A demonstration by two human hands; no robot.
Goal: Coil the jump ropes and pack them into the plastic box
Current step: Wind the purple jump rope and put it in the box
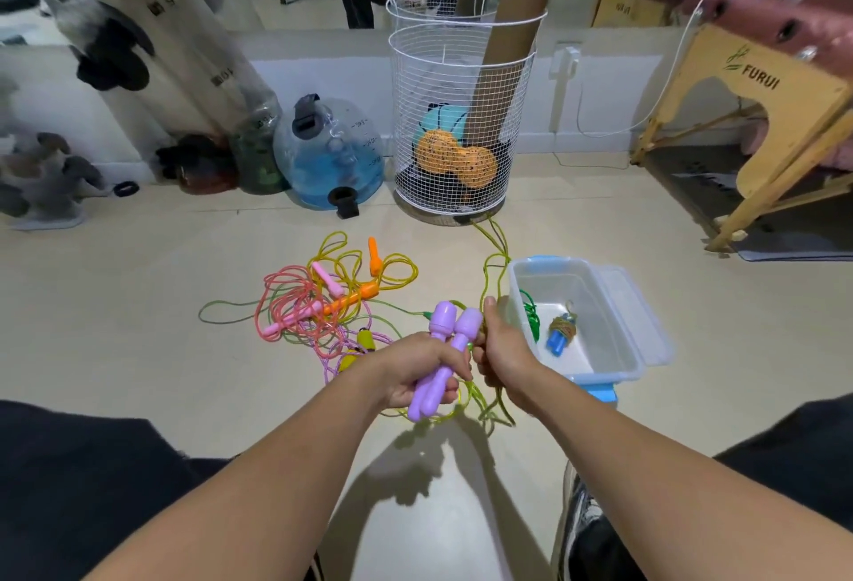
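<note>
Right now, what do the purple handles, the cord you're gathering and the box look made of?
Purple handles: looks like smooth molded plastic, soft sheen, gripped by the left hand.
Cord: translucent yellow-green, glossy, probably PVC; the right hand holds it.
Box: clear plastic with blue trim; contents show through its walls.

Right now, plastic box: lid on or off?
Off. The plastic box is open-topped; inside lie a coiled rope with blue handles and a green rope. The lid sits along its far side.

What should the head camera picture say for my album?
Left hand holds purple handles; right hand coils green rope beside the box.
</note>
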